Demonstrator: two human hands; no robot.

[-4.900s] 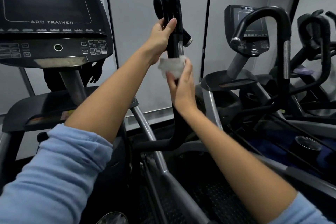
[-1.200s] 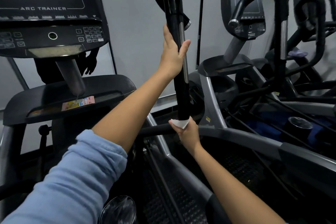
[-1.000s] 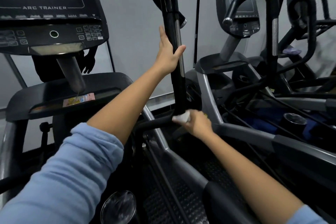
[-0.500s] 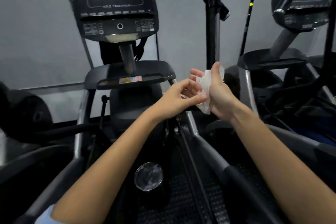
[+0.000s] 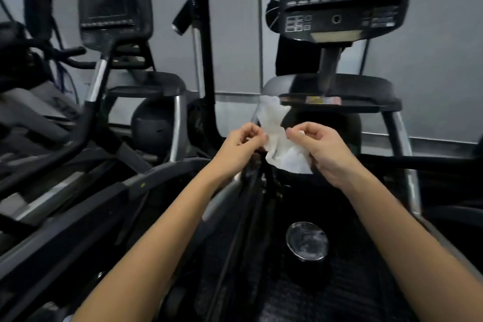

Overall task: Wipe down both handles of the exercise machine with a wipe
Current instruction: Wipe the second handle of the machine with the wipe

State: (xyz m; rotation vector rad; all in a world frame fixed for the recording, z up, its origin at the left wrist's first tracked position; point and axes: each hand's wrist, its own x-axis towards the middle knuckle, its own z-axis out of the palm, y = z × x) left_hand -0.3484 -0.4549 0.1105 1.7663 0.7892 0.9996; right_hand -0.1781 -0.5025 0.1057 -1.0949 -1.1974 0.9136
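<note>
wipe (image 5: 279, 146) hanging stretched between both hands | left hand (image 5: 241, 142) pinching its left edge | right hand (image 5: 320, 148) gripping its right side, fingers curled

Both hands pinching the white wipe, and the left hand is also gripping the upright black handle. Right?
Not quite. In the head view both hands do pinch the white wipe, the left hand at its left edge and the right hand at its right. But the left hand is not on the upright black handle; that handle stands apart, behind and to the left, untouched.
</note>
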